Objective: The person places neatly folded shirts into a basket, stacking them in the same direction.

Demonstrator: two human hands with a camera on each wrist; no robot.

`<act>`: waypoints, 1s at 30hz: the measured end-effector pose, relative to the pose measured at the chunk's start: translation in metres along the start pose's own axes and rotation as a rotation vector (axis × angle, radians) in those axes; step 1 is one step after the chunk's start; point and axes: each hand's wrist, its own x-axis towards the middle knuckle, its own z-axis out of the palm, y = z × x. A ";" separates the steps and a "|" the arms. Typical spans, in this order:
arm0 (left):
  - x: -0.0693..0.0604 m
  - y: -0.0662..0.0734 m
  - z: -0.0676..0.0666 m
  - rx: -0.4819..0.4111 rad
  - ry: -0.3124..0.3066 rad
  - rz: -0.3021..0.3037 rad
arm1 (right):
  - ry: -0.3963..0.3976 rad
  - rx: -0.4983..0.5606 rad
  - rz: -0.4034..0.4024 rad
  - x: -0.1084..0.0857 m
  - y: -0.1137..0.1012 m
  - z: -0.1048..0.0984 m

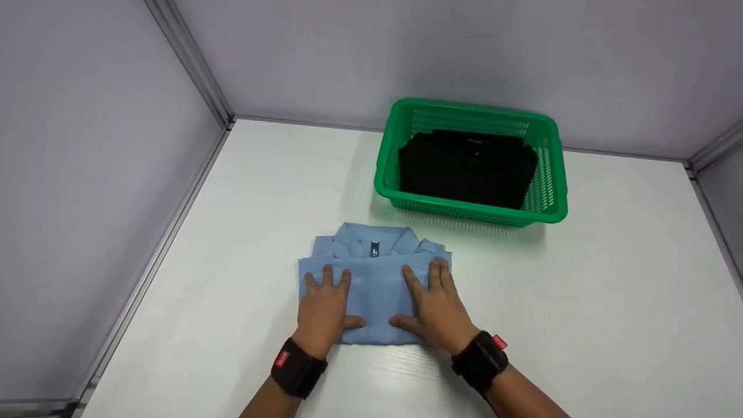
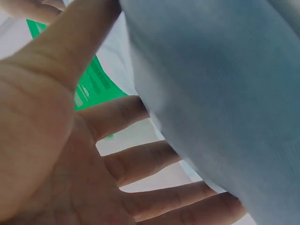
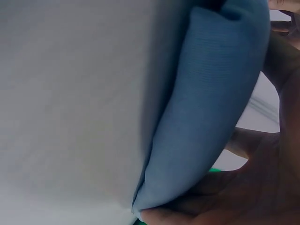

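A light blue folded shirt (image 1: 376, 296) lies flat on the white table, its collar (image 1: 351, 233) toward the back and a small dark label (image 1: 375, 249) inside the neck. My left hand (image 1: 323, 310) rests on the shirt's left part with fingers spread and straight. On the right part rests my right hand (image 1: 438, 310), its fingers also extended and its thumb pointing inward. Blue fabric (image 2: 220, 93) fills much of the left wrist view, against the fingertips. In the right wrist view the shirt's rounded folded edge (image 3: 201, 108) shows beside the right hand.
Behind the shirt, to the right, stands a green plastic basket (image 1: 464, 210) with a folded black garment (image 1: 464, 171) in it. Pale panels (image 1: 325, 58) enclose the white table (image 1: 615, 278) at the back and sides. Each wrist wears a black band (image 1: 298, 368).
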 end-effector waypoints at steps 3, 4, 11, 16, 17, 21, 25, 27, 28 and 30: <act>0.005 0.011 0.001 0.000 -0.010 0.022 | 0.010 -0.003 0.019 -0.006 0.010 -0.002; 0.007 0.014 0.002 0.005 -0.016 0.029 | 0.013 -0.003 0.025 -0.007 0.013 -0.003; 0.018 0.040 0.006 0.073 -0.010 0.069 | -0.006 0.025 0.084 -0.018 0.036 -0.013; 0.022 0.060 0.010 0.127 0.018 0.093 | -0.011 0.045 0.132 -0.028 0.053 -0.019; 0.023 0.064 0.010 0.132 0.016 0.097 | -0.006 0.047 0.138 -0.030 0.056 -0.020; 0.025 0.076 0.011 0.143 0.016 0.119 | 0.012 0.062 0.151 -0.038 0.067 -0.023; 0.026 0.081 0.012 0.159 0.037 0.145 | 0.023 0.076 0.155 -0.041 0.072 -0.023; 0.027 0.081 0.013 0.166 0.045 0.159 | 0.032 0.080 0.157 -0.040 0.073 -0.024; 0.028 0.080 0.013 0.168 0.045 0.167 | 0.038 0.081 0.158 -0.040 0.073 -0.024; 0.030 0.077 0.013 0.163 0.036 0.185 | 0.046 0.082 0.161 -0.039 0.073 -0.024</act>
